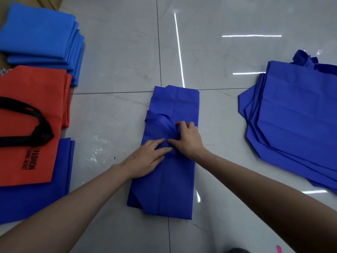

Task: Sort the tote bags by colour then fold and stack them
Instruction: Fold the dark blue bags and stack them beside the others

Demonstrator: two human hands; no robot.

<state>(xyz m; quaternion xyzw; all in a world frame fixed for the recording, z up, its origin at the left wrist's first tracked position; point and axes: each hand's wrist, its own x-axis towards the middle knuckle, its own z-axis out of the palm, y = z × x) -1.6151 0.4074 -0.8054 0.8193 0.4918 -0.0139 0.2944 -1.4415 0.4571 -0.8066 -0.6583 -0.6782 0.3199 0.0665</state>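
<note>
- Under both hands, straight ahead of the person: dark blue tote bag (164, 189), folded lengthwise into a narrow strip on the floor (118, 61). Prob. centred so both arms reach it evenly.
- Left hand (145, 159) lies flat on the strip, fingers straight, pressing. Judged to pin the fold while the other hand works.
- Right hand (187, 139), just beside it w/ fingertips meeting, has its fingers curled and pinches the bunched handle strap (156, 116). Likely tucking it in so the next fold stays tidy; fabric under the palm is hidden.
- Beyond the fingers: the strap loops across the strip.
- Well right of the right hand: unfolded dark blue pile (295, 115), fanned out and cut off by the frame edge. Count unclear.
- Left of the left hand: orange bag (31, 88) atop a dark blue stack (36, 198), both partly off-frame. Farther off, a light blue stack (40, 33). Colours seem kept apart.
</note>
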